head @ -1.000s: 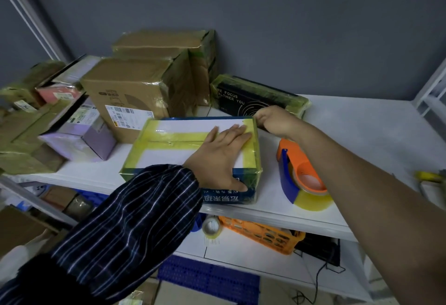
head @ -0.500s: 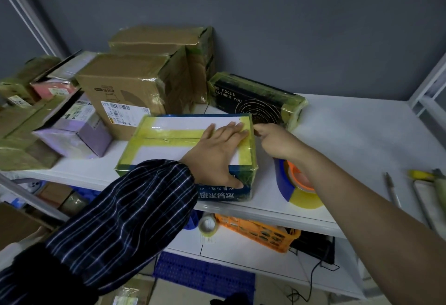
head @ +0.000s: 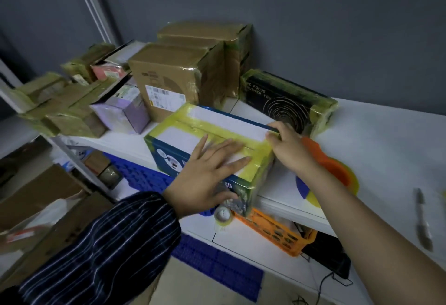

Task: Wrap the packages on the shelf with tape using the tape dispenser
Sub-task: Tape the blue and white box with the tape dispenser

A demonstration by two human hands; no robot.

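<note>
A blue and white box (head: 183, 133) banded with yellowish tape lies on the white shelf (head: 386, 150), turned at an angle so its near corner juts past the front edge. My left hand (head: 210, 167) lies flat on the box top, fingers spread, thumb down the front face. My right hand (head: 287, 145) grips the box's far right top corner with curled fingers. The orange and blue tape dispenser (head: 335, 169) with its yellowish roll lies on the shelf just behind my right forearm; neither hand holds it.
Taped cardboard boxes (head: 173, 80) stand at the back, with a black taped box (head: 289, 104) to their right and a purple box (head: 120, 114) to the left. A pen (head: 422, 217) lies at the right. An orange basket (head: 277, 229) and tape roll (head: 223, 215) sit on the lower shelf.
The box has been swung round under both hands, so its near corner now overhangs the shelf edge. The dispenser has stayed where it lay. The view has shifted right.
</note>
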